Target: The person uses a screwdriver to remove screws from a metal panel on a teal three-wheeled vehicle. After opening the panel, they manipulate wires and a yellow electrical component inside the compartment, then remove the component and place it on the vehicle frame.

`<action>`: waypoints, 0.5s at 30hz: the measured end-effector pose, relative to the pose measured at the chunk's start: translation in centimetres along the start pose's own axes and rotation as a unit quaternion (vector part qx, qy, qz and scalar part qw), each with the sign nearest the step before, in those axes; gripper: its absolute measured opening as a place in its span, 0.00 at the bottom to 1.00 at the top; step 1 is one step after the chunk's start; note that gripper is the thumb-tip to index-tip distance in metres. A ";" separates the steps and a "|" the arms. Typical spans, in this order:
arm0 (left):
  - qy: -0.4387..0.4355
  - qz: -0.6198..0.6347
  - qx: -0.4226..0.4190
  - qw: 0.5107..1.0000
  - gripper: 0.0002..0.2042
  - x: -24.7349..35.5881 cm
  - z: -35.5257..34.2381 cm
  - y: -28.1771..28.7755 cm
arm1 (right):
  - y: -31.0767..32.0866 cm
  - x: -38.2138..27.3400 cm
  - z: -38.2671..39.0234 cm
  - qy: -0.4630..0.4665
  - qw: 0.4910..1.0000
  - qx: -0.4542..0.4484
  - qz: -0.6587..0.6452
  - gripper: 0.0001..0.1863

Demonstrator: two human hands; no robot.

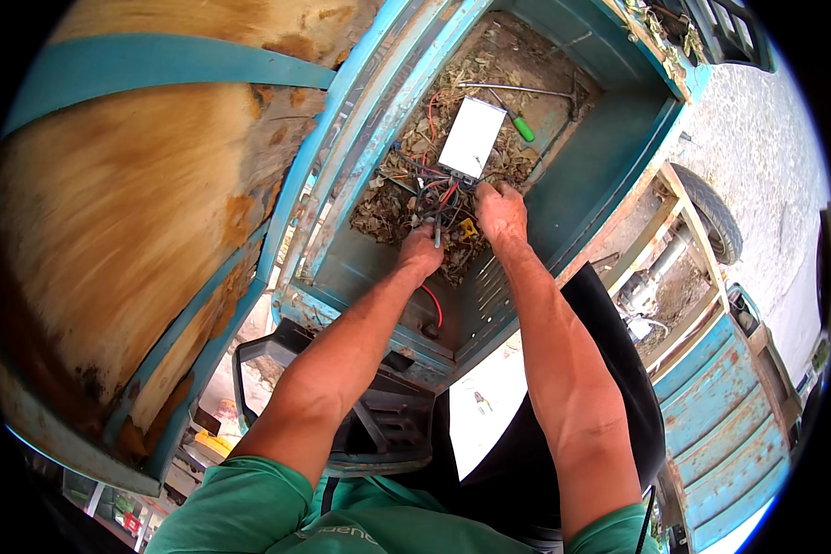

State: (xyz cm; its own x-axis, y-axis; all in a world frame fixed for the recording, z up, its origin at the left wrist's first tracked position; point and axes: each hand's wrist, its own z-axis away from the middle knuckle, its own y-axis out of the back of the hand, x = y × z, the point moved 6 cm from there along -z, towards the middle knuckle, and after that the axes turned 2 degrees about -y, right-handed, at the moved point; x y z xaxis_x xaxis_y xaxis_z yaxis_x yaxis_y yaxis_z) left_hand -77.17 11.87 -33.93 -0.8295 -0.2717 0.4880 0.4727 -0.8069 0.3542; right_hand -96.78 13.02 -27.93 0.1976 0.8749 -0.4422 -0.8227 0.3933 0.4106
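A white rectangular box (472,137) lies on dry leaves inside an old blue metal compartment. From its near end comes a tangle of black and red wires (448,194). My left hand (421,252) is closed on wires at the near side of the tangle, by a thin greyish piece whose kind I cannot make out. My right hand (502,214) is closed in a pinch at the tangle's right side, close to the box; its fingertips hide what they hold. Just right of my left hand sits a small yellow piece (469,227).
A green-handled screwdriver (523,128) and a long metal rod (517,89) lie beyond the box. The compartment's blue wall (609,157) rises on the right. At left stands a large panel with brown-stained surface (157,203). A wheel (711,212) and a rusty frame are outside.
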 end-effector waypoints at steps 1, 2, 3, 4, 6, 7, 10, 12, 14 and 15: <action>-0.012 0.008 0.010 1.000 0.11 0.2 0.0 0.1 | -0.2 0.2 -0.4 -0.003 0.997 -0.040 -0.060 0.15; -0.021 0.015 0.025 0.999 0.10 0.2 0.1 0.4 | -0.5 -1.2 0.3 -0.006 0.989 -0.085 -0.118 0.12; -0.006 0.040 0.008 0.999 0.11 0.5 0.4 0.5 | -0.6 -2.0 0.8 -0.009 0.976 -0.124 -0.178 0.10; 0.009 0.063 -0.008 0.998 0.11 0.9 0.7 0.6 | -0.7 -2.2 1.0 0.004 0.971 -0.141 -0.195 0.09; 0.031 0.115 -0.020 0.993 0.11 1.3 1.1 0.7 | -1.1 -2.9 1.5 0.034 0.957 -0.175 -0.230 0.09; 0.038 0.143 -0.017 0.989 0.10 1.6 1.3 0.7 | -1.3 -3.1 1.7 0.032 0.951 -0.190 -0.242 0.08; 0.082 0.227 -0.021 0.970 0.08 1.8 1.7 0.4 | -1.5 -3.8 2.5 0.026 0.932 -0.234 -0.275 0.08; 0.111 0.263 -0.031 0.958 0.07 1.5 1.9 0.3 | -1.2 -3.2 1.8 -0.008 0.949 -0.211 -0.235 0.11; 0.133 0.281 -0.045 0.949 0.06 1.3 2.0 0.2 | -0.7 -2.2 1.4 -0.060 0.972 -0.156 -0.168 0.15; 0.132 0.274 -0.056 0.951 0.07 1.1 1.9 0.2 | -0.5 -1.6 1.1 -0.063 0.988 -0.121 -0.067 0.18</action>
State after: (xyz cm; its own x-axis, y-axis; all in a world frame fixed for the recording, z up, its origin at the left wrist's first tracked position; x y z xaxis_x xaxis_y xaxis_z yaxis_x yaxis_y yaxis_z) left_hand -77.46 12.33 -31.81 -0.5204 -0.7782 0.3514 0.8331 -0.5530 0.0092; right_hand -96.15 11.73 -26.56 0.3660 0.8538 -0.3701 -0.8851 0.4422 0.1449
